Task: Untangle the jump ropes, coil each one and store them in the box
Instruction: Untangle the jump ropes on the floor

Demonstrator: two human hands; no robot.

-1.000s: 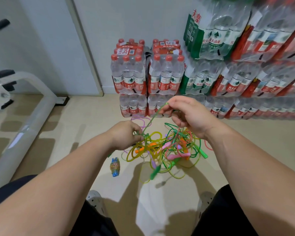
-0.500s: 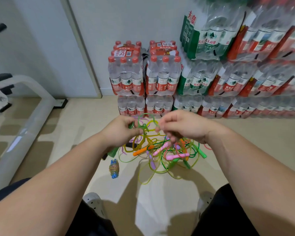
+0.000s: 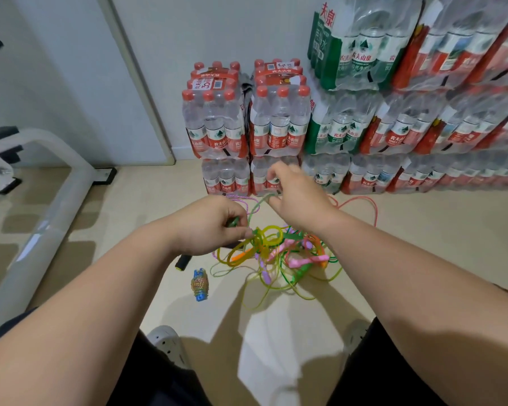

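Note:
A tangle of jump ropes [image 3: 279, 256] in green, yellow, pink, orange and purple lies on the beige floor in front of me. My left hand [image 3: 208, 225] hovers over its left side, pinching a green handle with cord. My right hand [image 3: 296, 197] is raised above the pile's far side, fingers spread, with a green cord [image 3: 257, 205] running from it down to the left hand. A red rope [image 3: 361, 205] trails off to the right. No box is in view.
Stacked packs of water bottles [image 3: 247, 127] line the wall behind the pile. A black handle [image 3: 183, 262] and a small blue beaded toy [image 3: 199, 285] lie left of the tangle. A white exercise machine frame [image 3: 50, 206] stands at the left. My shoes [image 3: 165, 341] are below.
My right hand has lifted up and away from the left, opening its fingers and drawing out the green cord. My left hand has stayed low over the pile.

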